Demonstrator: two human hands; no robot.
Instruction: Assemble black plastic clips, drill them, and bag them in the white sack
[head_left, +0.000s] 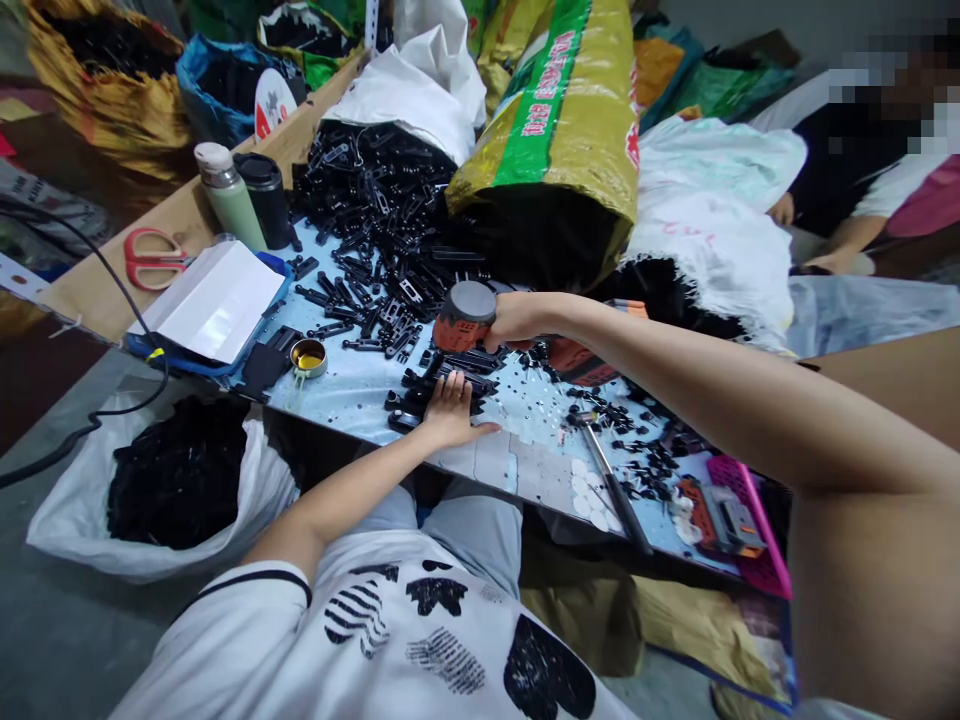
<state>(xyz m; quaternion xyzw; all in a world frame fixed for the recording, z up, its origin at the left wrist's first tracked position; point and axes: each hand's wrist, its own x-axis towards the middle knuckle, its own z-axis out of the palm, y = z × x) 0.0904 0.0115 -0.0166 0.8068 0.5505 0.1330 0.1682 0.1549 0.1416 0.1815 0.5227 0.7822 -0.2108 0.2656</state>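
My right hand (517, 318) is wrapped round an orange and black power tool (463, 318), its round dark end toward the left. The tool's working end is hidden from me, so I cannot tell whether it touches anything. Just below it, my left hand (450, 410) lies flat with fingers stretched over a row of long black plastic parts (409, 400) near the table's front edge. A ring shows on one finger. Behind both hands spreads a heap of loose black plastic parts (375, 210).
A hammer (611, 480) lies at the right among small pins and black pieces. Left are scissors (154, 258), a green bottle (229, 200), a black cup (264, 200) and a small metal dish (308, 357). A yellow sack (600, 100) stands behind. Another person (847, 190) sits at the far right.
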